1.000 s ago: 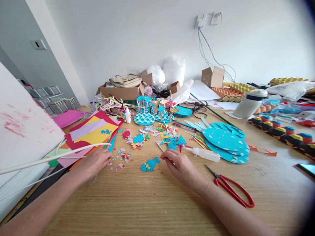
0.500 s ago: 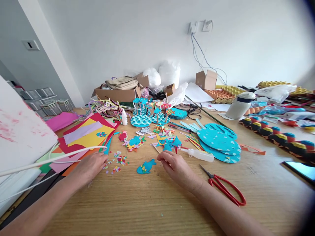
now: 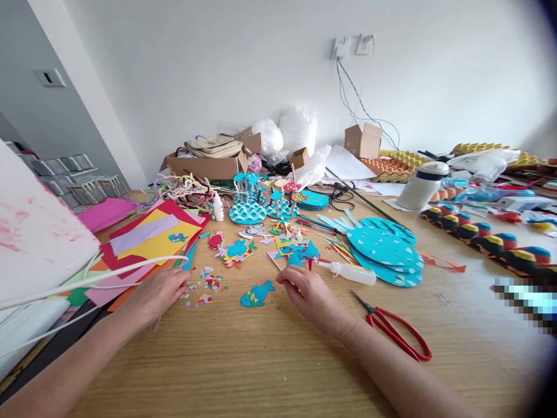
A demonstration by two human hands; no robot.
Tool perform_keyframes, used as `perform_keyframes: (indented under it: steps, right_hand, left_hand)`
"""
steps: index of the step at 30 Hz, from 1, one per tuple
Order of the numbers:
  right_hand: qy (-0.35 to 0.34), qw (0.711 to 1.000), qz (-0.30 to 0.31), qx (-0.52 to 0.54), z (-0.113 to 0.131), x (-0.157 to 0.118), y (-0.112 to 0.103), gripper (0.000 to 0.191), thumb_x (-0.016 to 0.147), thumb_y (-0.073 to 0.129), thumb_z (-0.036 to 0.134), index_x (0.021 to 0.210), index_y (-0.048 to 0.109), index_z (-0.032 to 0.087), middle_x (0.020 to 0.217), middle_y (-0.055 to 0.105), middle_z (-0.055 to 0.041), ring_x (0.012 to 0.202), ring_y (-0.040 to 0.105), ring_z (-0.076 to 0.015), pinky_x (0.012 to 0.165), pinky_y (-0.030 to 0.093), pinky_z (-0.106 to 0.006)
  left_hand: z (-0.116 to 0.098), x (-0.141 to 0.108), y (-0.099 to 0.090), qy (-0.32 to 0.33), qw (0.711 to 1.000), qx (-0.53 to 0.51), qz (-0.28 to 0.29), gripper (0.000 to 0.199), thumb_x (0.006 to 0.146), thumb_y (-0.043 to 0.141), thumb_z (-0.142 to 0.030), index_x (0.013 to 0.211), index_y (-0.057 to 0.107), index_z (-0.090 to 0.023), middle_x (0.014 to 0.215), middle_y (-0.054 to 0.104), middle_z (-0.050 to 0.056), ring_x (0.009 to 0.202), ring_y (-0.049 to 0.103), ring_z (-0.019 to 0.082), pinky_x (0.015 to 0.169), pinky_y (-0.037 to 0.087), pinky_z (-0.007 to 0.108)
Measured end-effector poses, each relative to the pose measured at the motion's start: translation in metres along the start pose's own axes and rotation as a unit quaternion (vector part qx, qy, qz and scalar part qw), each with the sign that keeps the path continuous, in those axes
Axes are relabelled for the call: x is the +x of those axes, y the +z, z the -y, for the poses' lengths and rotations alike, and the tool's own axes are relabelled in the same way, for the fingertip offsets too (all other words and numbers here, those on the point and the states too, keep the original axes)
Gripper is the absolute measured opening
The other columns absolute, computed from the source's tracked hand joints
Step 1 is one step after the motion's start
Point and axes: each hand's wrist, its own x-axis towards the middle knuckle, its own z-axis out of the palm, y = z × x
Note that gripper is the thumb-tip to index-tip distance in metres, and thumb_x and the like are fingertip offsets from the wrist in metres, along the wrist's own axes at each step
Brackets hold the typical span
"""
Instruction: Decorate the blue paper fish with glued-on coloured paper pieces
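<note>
Two bare hands reach in from the near edge over a wooden worktop [image 3: 209,371] crowded with paper craft. At the left, a fanned pile of coloured paper [image 3: 143,237] shows red, yellow, lilac and pink sheets. Just right of its near edge lies the left hand [image 3: 163,292], palm down with fingers bent; whether its grip holds anything cannot be told. Touching or just beside those fingertips, small paper confetti [image 3: 210,283] is scattered. Farther back stand a small white bottle [image 3: 218,208] and, to its right, blue wavy-topped models [image 3: 248,212]. Near the centre, between the hands, a blue paper fish [image 3: 256,295] lies flat, its head to the left. Right of its tail, the right hand [image 3: 300,285] pinches a thin stick [image 3: 274,263] that points far and left. Beyond that hand, to the right, a clear bottle [image 3: 354,273] lies on its side; nearer are red-handled scissors [image 3: 398,331], and farther back, overlapping blue discs [image 3: 383,247]. A painted egg-carton strip [image 3: 483,235] sits at far right.
</note>
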Motion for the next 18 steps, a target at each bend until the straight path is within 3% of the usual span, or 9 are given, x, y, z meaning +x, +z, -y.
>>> perform_keyframes:
  steps: [7, 13, 18]
  right_hand:
    - [-0.009, 1.000, 0.008, 0.004, -0.003, 0.001, 0.001, 0.022, 0.078, 0.038, 0.005, 0.082, 0.056, 0.017, 0.080, 0.062, -0.0053, 0.073, 0.057, -0.0141, 0.063, 0.043, -0.024]
    - [-0.013, 1.000, 0.013, 0.002, -0.003, 0.001, 0.000, 0.022, 0.076, 0.038, 0.005, 0.080, 0.056, 0.016, 0.079, 0.062, -0.0054, 0.071, 0.057, -0.0140, 0.062, 0.043, -0.024]
    - [-0.012, 1.000, 0.017, 0.000, -0.002, 0.002, 0.000, 0.022, 0.077, 0.037, 0.005, 0.081, 0.056, 0.016, 0.080, 0.062, -0.0054, 0.072, 0.058, -0.0139, 0.063, 0.043, -0.023]
  left_hand:
    - [-0.011, -0.004, -0.011, 0.000, 1.000, 0.006, -0.003, 0.015, 0.079, 0.036, -0.018, 0.066, 0.043, -0.020, 0.072, 0.053, 0.001, 0.070, 0.050, 0.018, 0.062, 0.035, 0.028]
    - [-0.008, -0.005, -0.004, 0.018, 0.999, 0.019, -0.021, 0.013, 0.077, 0.037, -0.014, 0.068, 0.045, -0.020, 0.070, 0.053, 0.001, 0.069, 0.051, 0.018, 0.061, 0.037, 0.029]
    - [-0.014, -0.006, -0.001, 0.048, 0.997, -0.009, -0.053, 0.018, 0.079, 0.036, -0.010, 0.081, 0.052, -0.019, 0.082, 0.057, 0.004, 0.079, 0.054, 0.017, 0.069, 0.041, 0.028]
